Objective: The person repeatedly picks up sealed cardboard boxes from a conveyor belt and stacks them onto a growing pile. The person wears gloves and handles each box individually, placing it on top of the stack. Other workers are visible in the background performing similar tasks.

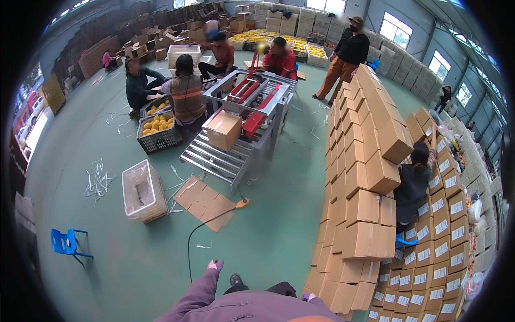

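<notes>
My left hand [216,264], in a purple glove, hangs over the green floor beside a black power cable [189,245]. Nothing shows in it, but its fingers are too small to read. Low by my side, my right hand [309,296] is close to a tall stack of cardboard cartons [356,205]; its fingers are mostly hidden, and whether it touches them I cannot tell. Ahead is a carton sealing machine [257,96] with red parts. One taped carton [224,129] sits on its roller conveyor [213,161].
A white plastic crate [145,191], flattened cardboard [205,203], an orange power socket [242,203] and loose strapping [97,179] lie on the floor. A blue chair [68,243] stands left. Several people sit near crates of yellow-wrapped fruit [157,125]. Someone [414,181] reaches among labelled cartons [436,225].
</notes>
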Demonstrator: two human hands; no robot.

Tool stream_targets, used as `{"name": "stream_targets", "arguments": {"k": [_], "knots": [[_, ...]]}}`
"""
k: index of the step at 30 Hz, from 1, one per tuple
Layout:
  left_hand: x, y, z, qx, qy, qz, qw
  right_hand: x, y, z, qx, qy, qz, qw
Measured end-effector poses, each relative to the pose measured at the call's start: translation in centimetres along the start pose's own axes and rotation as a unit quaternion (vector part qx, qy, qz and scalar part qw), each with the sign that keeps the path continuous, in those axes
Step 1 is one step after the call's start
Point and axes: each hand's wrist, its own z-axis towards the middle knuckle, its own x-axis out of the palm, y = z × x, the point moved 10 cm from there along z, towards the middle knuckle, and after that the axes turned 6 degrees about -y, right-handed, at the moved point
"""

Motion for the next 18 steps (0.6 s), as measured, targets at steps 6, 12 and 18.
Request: {"name": "stream_targets", "arguments": {"k": [6,12,18], "knots": [[-8.9,-10.3,11.1,0.044,-0.021,-0.087,0.995,-8.0,9.1,5.9,-0.025,-0.011,0.004,1.000],[-13.7,-23.5,17.0,0.108,0.024,-0.262,0.959,-16.4,15.0,16.0,0.006,0.040,0.017,0.999],[-24.8,-30.9,24.2,0.139,-0.041,-0.190,0.971,-38.2,33.4,27.0,0.051,-0.092,0.328,0.939]]}}
